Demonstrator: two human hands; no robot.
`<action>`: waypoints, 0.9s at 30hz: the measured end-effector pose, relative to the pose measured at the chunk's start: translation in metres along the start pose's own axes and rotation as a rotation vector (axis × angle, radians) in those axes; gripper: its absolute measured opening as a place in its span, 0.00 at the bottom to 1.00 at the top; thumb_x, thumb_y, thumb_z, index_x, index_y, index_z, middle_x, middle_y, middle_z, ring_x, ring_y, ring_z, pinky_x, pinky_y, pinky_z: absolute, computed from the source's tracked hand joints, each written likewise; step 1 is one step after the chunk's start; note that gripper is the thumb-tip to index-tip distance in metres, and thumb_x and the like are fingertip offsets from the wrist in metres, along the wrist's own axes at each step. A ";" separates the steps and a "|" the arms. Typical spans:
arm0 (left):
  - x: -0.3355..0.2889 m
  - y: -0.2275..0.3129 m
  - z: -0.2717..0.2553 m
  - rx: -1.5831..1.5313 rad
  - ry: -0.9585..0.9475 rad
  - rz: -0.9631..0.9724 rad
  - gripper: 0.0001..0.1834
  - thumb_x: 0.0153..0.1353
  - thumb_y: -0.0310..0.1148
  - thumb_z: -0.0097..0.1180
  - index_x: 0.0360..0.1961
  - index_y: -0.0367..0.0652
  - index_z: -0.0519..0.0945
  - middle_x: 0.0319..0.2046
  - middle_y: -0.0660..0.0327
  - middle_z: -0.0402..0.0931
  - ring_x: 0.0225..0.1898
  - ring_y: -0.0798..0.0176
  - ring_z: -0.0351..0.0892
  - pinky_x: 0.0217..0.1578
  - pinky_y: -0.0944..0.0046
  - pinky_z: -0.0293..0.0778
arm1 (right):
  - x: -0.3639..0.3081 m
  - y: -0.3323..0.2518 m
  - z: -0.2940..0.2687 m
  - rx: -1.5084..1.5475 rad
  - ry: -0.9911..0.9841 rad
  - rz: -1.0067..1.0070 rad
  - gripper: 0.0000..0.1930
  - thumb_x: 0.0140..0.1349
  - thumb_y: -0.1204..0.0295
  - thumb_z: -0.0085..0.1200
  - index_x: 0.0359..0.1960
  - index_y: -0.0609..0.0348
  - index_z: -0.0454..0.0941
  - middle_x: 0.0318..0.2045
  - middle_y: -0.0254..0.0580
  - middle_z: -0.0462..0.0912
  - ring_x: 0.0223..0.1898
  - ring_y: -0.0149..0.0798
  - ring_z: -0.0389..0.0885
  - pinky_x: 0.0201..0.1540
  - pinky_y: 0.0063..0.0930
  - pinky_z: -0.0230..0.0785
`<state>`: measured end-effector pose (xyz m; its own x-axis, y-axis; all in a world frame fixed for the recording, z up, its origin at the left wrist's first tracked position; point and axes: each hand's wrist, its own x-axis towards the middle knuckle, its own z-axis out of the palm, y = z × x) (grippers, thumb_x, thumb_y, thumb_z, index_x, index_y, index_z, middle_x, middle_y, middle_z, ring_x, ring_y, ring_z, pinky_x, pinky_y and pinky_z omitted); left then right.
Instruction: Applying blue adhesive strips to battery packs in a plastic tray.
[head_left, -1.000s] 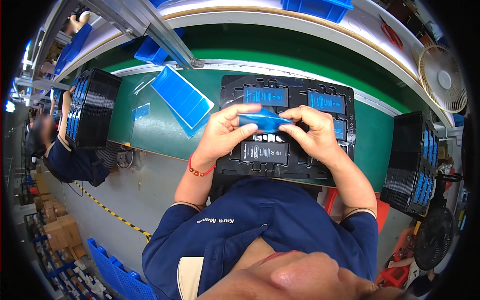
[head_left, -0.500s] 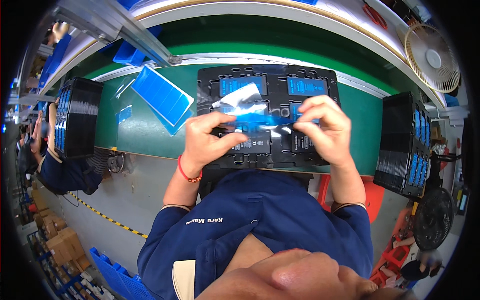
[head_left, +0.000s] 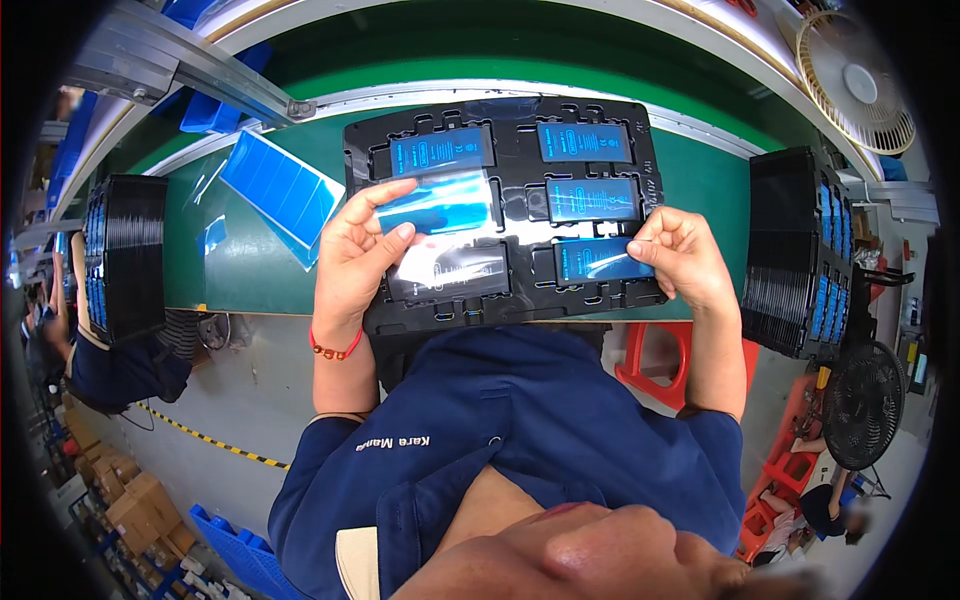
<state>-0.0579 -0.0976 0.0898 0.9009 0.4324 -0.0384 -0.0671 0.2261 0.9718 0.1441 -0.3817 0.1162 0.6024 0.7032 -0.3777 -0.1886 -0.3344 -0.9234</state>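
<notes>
A black moulded tray [head_left: 515,150] lies in front of me, with several flat rectangular batteries in its pockets. My left hand [head_left: 352,250] pinches a clear, glossy film [head_left: 440,195] between thumb and fingers, over the tray's left middle pocket. Blue shows through or on that film. The lower left battery [head_left: 455,275] is dark grey, without blue. At the lower right battery [head_left: 590,265], my right hand [head_left: 688,258] is closed, thumb and forefinger pinching the right end of a shiny blue film that lies over it. The upper right battery [head_left: 585,142] also looks blue.
Left of the tray, a sheet of blue film labels [head_left: 283,188] lies on the green table [head_left: 245,275], beside clear scraps. Tall stacks of black trays stand at the left [head_left: 125,260] and right [head_left: 800,255]. A white fan [head_left: 857,85] is at the far right.
The blue film stretched between both hands now lies over the lower right battery. My left hand has moved left with the clear film; my right hand has come lower and to the right.
</notes>
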 end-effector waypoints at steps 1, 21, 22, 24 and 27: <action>0.001 0.000 0.000 0.000 0.002 -0.002 0.21 0.60 0.19 0.51 0.56 0.29 0.66 0.46 0.46 0.76 0.37 0.58 0.83 0.28 0.71 0.81 | 0.001 -0.001 0.001 -0.019 0.001 0.008 0.08 0.57 0.78 0.60 0.23 0.61 0.73 0.11 0.28 0.72 0.08 0.17 0.61 0.08 0.14 0.48; 0.002 0.001 0.000 -0.033 -0.017 -0.022 0.22 0.62 0.19 0.49 0.57 0.29 0.65 0.42 0.47 0.78 0.36 0.58 0.83 0.25 0.71 0.81 | 0.006 -0.006 0.002 -0.071 -0.015 0.107 0.08 0.54 0.79 0.61 0.21 0.60 0.75 0.13 0.26 0.73 0.12 0.14 0.60 0.12 0.14 0.44; 0.001 0.002 0.001 -0.031 -0.018 -0.021 0.22 0.62 0.19 0.49 0.57 0.29 0.65 0.42 0.47 0.78 0.36 0.58 0.83 0.25 0.71 0.81 | 0.005 -0.008 0.002 -0.063 -0.016 0.109 0.08 0.55 0.79 0.61 0.21 0.60 0.75 0.13 0.26 0.73 0.12 0.14 0.60 0.12 0.14 0.44; 0.002 0.002 0.002 -0.049 -0.019 -0.019 0.22 0.62 0.18 0.49 0.57 0.30 0.65 0.42 0.47 0.78 0.36 0.58 0.83 0.25 0.71 0.81 | 0.005 -0.009 0.002 -0.055 -0.015 0.109 0.08 0.55 0.79 0.61 0.21 0.60 0.74 0.13 0.26 0.73 0.12 0.14 0.60 0.12 0.14 0.44; 0.002 0.001 0.001 -0.041 -0.015 -0.022 0.22 0.62 0.18 0.49 0.57 0.30 0.64 0.43 0.47 0.78 0.36 0.59 0.83 0.25 0.71 0.81 | 0.007 -0.009 0.003 -0.068 -0.018 0.110 0.08 0.55 0.80 0.61 0.21 0.60 0.75 0.13 0.26 0.73 0.12 0.14 0.60 0.13 0.13 0.44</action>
<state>-0.0556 -0.0970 0.0913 0.9086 0.4140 -0.0555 -0.0648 0.2710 0.9604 0.1478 -0.3722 0.1213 0.5666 0.6707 -0.4786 -0.1998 -0.4517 -0.8695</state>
